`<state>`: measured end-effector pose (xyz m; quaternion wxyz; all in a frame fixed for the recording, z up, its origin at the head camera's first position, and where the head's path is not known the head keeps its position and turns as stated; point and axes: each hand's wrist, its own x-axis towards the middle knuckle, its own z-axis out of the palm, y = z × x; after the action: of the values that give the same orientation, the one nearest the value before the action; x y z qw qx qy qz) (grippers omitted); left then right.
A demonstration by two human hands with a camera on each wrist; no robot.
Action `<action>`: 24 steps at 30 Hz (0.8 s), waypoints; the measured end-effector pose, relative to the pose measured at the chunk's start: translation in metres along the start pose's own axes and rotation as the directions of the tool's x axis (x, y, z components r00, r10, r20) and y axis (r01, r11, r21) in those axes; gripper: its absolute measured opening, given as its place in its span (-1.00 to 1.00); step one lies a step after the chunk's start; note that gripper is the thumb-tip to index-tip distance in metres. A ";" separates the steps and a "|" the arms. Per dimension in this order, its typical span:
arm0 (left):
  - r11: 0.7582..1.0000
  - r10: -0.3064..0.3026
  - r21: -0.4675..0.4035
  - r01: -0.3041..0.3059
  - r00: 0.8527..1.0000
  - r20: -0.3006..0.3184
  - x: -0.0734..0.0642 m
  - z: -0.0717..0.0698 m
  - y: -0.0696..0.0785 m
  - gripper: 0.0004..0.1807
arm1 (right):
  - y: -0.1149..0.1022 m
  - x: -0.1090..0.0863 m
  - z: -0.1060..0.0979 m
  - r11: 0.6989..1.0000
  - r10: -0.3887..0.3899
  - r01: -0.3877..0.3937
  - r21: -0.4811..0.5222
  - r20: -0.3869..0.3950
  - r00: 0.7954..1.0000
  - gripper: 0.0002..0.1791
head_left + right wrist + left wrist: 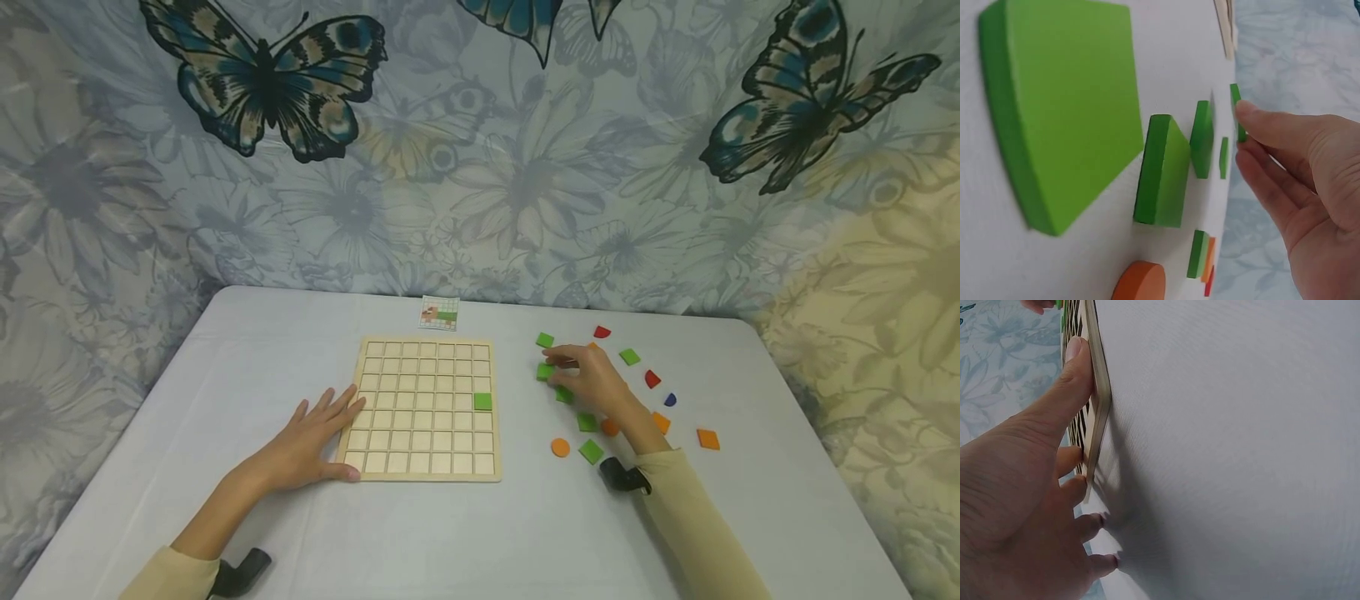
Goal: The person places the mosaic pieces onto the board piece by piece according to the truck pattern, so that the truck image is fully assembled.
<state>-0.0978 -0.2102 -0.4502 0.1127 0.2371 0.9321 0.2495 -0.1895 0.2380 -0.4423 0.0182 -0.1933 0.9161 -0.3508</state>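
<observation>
My left hand (306,442) rests with spread fingers on the left edge and near left corner of a wooden grid board (412,477). In the left wrist view the thumb (1075,369) lies on the board's rim. One green square tile (483,402) sits in a cell by the board's right side. To the right of the board, my right hand (592,382) pinches another green square tile (1239,114) between thumb and fingers. Several more green tiles (591,452) lie beneath and around this hand, with an orange round piece (560,447) nearby.
A small picture card (439,313) lies behind the board. Scattered to the right are orange squares (708,439), red quarter-round pieces (652,379) and a blue half-round piece (671,400). A patterned butterfly cloth (525,183) hangs behind the white table (420,542).
</observation>
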 end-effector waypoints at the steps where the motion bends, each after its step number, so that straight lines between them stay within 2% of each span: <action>1: 1.000 0.000 0.000 0.000 1.000 0.000 0.000 0.000 0.000 0.12 | -0.001 0.000 0.000 1.000 -0.002 0.002 0.000 -0.001 1.000 -0.55; 24: 1.000 0.004 0.026 -0.004 1.000 0.003 0.001 0.000 -0.001 0.14 | -0.029 -0.012 0.015 0.995 -0.097 0.096 -0.022 -0.013 0.995 -0.55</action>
<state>-0.0987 -0.2106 -0.4513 0.1105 0.2409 0.9346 0.2373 -0.1664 0.2134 -0.4359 -0.0074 -0.2350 0.9095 -0.3427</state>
